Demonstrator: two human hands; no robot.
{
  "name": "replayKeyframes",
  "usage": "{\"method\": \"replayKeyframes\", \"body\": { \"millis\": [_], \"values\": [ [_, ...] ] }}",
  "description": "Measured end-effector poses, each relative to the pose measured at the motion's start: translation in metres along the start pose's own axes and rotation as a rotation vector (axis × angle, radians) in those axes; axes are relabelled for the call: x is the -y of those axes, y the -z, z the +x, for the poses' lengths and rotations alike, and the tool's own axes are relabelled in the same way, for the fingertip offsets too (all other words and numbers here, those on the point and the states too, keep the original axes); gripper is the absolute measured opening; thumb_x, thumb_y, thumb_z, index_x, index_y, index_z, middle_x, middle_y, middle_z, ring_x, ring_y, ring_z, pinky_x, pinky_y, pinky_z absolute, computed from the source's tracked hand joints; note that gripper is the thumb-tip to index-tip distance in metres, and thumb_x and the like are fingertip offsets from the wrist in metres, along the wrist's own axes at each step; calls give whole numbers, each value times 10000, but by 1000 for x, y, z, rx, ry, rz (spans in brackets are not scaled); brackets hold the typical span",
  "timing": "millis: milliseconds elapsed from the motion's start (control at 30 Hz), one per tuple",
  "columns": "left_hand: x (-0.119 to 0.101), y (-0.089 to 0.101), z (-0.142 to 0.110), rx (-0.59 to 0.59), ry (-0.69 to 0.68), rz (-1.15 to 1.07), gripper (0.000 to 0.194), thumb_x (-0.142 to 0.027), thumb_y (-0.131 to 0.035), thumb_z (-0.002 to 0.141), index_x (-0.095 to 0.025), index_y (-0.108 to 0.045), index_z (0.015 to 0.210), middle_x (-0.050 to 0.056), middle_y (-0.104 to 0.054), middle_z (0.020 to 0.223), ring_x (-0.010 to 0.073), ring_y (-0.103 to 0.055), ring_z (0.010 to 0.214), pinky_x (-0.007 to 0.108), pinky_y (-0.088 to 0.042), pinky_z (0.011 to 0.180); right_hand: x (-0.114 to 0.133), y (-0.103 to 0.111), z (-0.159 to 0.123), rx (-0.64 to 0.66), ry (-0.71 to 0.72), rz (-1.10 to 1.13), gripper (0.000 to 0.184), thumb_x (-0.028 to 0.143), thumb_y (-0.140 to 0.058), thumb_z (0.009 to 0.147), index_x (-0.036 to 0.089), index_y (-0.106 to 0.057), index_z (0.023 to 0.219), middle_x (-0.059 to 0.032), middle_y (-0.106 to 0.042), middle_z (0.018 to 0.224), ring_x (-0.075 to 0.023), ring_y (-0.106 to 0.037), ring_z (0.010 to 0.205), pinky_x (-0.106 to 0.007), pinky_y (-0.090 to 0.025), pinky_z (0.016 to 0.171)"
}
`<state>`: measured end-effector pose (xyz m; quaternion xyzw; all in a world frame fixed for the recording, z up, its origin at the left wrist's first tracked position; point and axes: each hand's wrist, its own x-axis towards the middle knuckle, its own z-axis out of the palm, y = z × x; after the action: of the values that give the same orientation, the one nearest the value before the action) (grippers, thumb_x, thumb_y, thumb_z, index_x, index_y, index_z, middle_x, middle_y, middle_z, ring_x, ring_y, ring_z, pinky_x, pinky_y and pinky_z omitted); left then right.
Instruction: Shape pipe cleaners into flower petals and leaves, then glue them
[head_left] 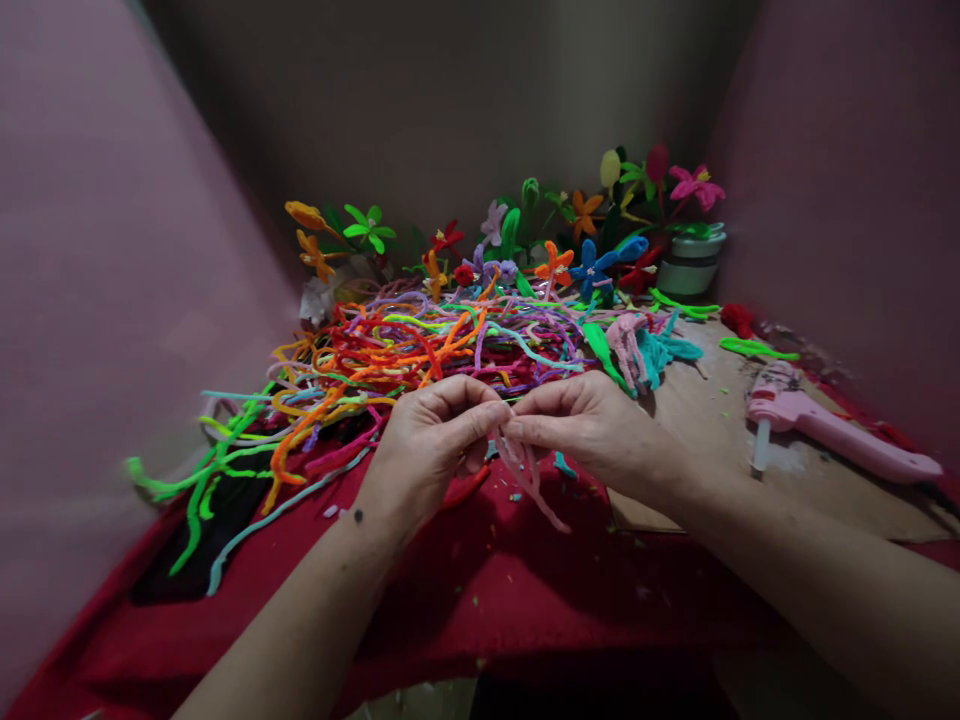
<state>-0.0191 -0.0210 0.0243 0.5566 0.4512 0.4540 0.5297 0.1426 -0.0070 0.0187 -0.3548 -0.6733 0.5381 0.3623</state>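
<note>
The person's forearms (pixel 300 610) reach in over the desk (pixel 525 610), which a red cloth covers. The left grip (pixel 431 435) and the right grip (pixel 592 425) meet just in front of the heap of fuzzy stems (pixel 420 350), thumb and forefinger of each pinching the pale pink stems (pixel 531 482), whose loose ends hang down (one trails lower than the rest). A red-handled tool (pixel 466 490), mostly hidden, lies in front of the heap too. Right of the heap are a pink bundle (pixel 628 345) and a teal bundle (pixel 664 352), then a pink glue gun (pixel 847 432) on cardboard (pixel 712 430). At the heap's left end, green stems (pixel 217 465) overlie something black (pixel 159 565). Behind the heap rise fuzzy flowers (pixel 592 268), with a striped pot (pixel 688 268) behind its right end.
</note>
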Motion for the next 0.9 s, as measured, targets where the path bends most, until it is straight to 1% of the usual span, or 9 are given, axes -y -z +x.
{"method": "replayKeyframes", "body": {
  "millis": [100,300,367,500,600,667,733,833,900],
  "values": [
    [0,-5,-1,-45,-12,37,148,-263,-615,737,-145,-548,679,-52,-491,471,24,-366,345,135,-264,333,-2,0,0,-14,4,-36,166,185,-544,730,133,-643,608,8,-585,562,-82,-485,535,-221,-394,545],
    [-6,-10,-4,-124,-81,192,120,-186,-558,760,-146,-519,653,-58,-487,438,36,-410,343,128,-306,340,-2,-3,0,-31,-12,-69,227,267,-567,751,133,-610,574,22,-537,525,-66,-442,499,-205,-350,499],
    [-6,-9,-4,-147,-121,226,102,-174,-548,762,-147,-526,666,-54,-509,468,38,-427,357,129,-325,347,-2,-6,0,-33,-61,-16,211,289,-582,748,135,-622,611,23,-538,528,-61,-432,474,-199,-332,464],
    [-2,-6,-4,-199,-221,325,81,-183,-544,767,-154,-545,691,-50,-515,497,45,-443,383,135,-350,361,-2,-9,-2,35,-151,143,197,266,-584,750,125,-628,620,-2,-577,550,-55,-431,424,-190,-317,401],
    [3,-5,-4,-237,-287,387,91,-212,-555,766,-154,-559,697,-34,-541,539,49,-455,415,145,-372,392,-6,-9,-2,43,-208,208,215,282,-583,754,121,-628,619,-6,-577,541,-45,-400,377,-183,-266,343],
    [4,-3,-3,-228,-259,345,98,-234,-571,760,-154,-559,704,-32,-539,539,50,-448,413,151,-363,392,-9,-8,-1,50,-247,220,242,317,-579,759,122,-628,623,2,-558,515,-39,-365,341,-184,-212,310],
    [3,-1,-1,-137,-150,208,103,-264,-586,754,-165,-576,782,-43,-525,523,50,-427,389,155,-336,374,-9,-8,0,40,-247,229,262,338,-583,756,122,-628,616,9,-540,491,-35,-348,327,-185,-183,299],
    [2,2,2,35,15,40,186,-304,-609,736,-168,-616,863,-36,-541,540,42,-395,373,165,-319,374,-6,-9,0,10,-215,254,258,327,-611,734,118,-622,583,4,-548,483,-32,-370,341,-180,-208,310],
    [2,1,2,39,45,36,175,-308,-628,713,-142,-646,768,-16,-556,544,40,-393,379,172,-318,381,-3,-11,-1,-17,-228,278,246,303,-620,725,119,-616,562,5,-554,472,-31,-378,342,-177,-241,321]
  ]
}}
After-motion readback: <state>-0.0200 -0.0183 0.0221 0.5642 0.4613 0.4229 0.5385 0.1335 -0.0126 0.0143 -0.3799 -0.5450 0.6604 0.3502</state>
